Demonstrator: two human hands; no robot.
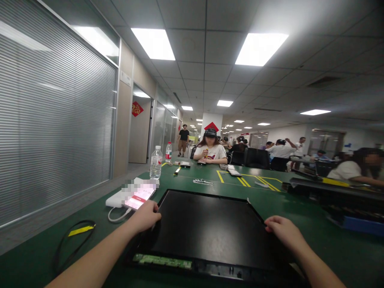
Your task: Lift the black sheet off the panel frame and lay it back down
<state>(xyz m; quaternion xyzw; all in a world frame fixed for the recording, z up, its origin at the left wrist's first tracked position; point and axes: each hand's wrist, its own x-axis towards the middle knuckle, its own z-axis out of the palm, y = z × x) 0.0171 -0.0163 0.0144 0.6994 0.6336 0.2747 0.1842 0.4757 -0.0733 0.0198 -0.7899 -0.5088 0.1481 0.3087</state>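
Note:
A large black display panel lies face up in front of me on the green table. Along its near edge a strip of green circuit board is exposed. My left hand is closed at the panel's left edge, fingers curled over the rim. On the opposite side, my right hand pinches the right edge between thumb and fingers. The fingertips of both hands are partly hidden. Near the panel's far right corner a small light-coloured tab sticks up.
Left of the panel lie a lit phone with a white cable, a white box and a black strap. Behind them stands a water bottle. A person sits across the table; dark panels lie at right.

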